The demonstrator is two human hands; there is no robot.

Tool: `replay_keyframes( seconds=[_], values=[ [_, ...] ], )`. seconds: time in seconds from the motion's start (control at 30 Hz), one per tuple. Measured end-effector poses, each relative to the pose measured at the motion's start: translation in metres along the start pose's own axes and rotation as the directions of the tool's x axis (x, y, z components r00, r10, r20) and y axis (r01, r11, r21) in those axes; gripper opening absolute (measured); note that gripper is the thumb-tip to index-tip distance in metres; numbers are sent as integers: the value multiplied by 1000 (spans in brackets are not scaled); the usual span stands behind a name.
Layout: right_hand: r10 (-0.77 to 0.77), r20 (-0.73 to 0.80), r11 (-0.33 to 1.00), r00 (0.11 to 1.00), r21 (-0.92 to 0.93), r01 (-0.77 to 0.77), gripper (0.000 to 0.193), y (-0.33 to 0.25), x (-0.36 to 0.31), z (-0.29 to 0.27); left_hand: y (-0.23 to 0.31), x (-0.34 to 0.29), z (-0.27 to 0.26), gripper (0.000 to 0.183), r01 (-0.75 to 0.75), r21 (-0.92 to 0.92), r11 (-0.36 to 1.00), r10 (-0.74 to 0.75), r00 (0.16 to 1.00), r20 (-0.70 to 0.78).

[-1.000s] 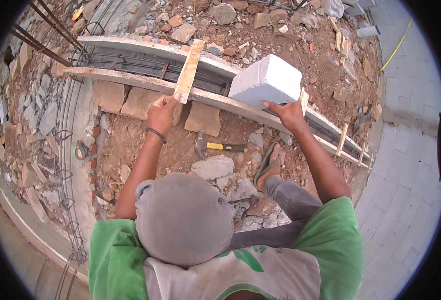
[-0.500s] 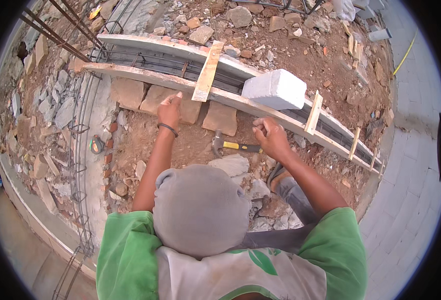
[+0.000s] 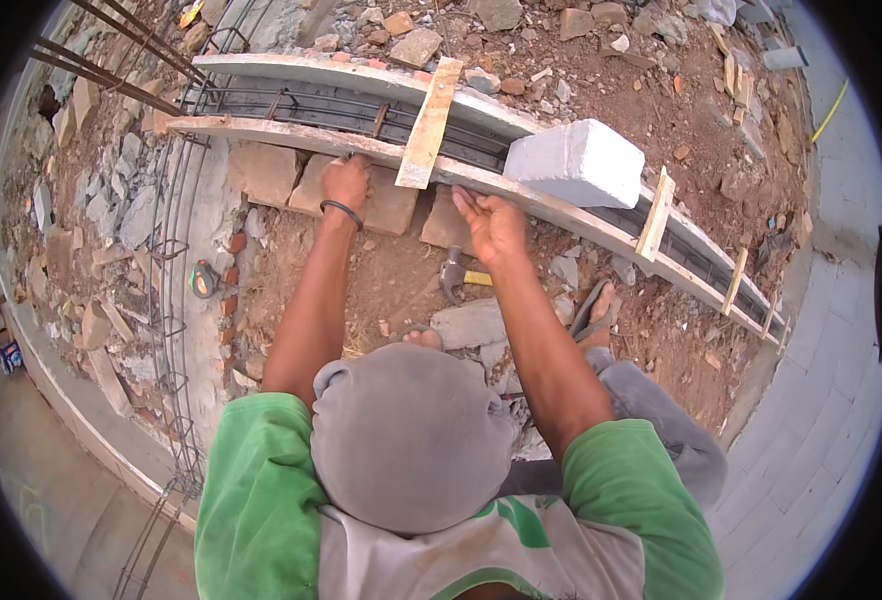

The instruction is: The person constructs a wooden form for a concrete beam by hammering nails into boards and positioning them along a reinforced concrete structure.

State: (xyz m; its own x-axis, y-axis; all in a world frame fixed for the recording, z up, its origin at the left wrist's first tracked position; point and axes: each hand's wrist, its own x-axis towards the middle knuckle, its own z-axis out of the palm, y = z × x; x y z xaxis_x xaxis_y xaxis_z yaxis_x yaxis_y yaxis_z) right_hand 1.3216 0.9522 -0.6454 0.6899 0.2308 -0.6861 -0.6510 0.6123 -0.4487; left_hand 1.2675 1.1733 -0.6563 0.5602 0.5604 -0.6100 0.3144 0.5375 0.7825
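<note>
My left hand (image 3: 347, 190) is closed against the near formwork board (image 3: 261, 130), just left of a wooden crosspiece (image 3: 429, 125). What its fingers hold, if anything, is hidden. Right of the crosspiece, my right hand (image 3: 496, 225) reaches to the same board's lower edge, palm partly showing, fingers apart and loosely bent. Between this board and the far formwork board (image 3: 361, 74) runs a reinforcing-bar cage (image 3: 336, 110). A white block (image 3: 586, 165) rests across the boards to the right. A claw hammer (image 3: 452, 272) with a yellow handle lies on the soil, partly behind my right forearm.
Flat stones (image 3: 263, 172) line the ground beneath the near board. A tape measure (image 3: 203, 279) lies at left beside long bent rebar (image 3: 169, 300). More crosspieces (image 3: 656, 215) span the formwork at right. Rubble surrounds it, and grey paving (image 3: 841, 330) borders the right side.
My left hand has moved up against the near board and closed. My right hand has swung left and up from beside the hammer handle to the board. My knee and foot have shifted right.
</note>
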Motion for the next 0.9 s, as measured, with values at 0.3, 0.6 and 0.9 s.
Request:
replay_keyframes(
  seconds=[0.3, 0.6, 0.9],
  values=[
    [-30, 6, 990, 1000, -137, 30, 35, -6, -9, 5, 1, -3, 20, 6, 19, 34, 999, -16, 995, -96],
    [-100, 768, -353, 633, -622, 699, 68, -51, -77, 126, 2, 0, 5, 36, -75, 419, 905, 162, 971, -177],
    [189, 585, -590, 789, -575, 567, 58, -78, -64, 105, -11, 22, -14, 26, -65, 204, 977, 79, 995, -61]
  ],
)
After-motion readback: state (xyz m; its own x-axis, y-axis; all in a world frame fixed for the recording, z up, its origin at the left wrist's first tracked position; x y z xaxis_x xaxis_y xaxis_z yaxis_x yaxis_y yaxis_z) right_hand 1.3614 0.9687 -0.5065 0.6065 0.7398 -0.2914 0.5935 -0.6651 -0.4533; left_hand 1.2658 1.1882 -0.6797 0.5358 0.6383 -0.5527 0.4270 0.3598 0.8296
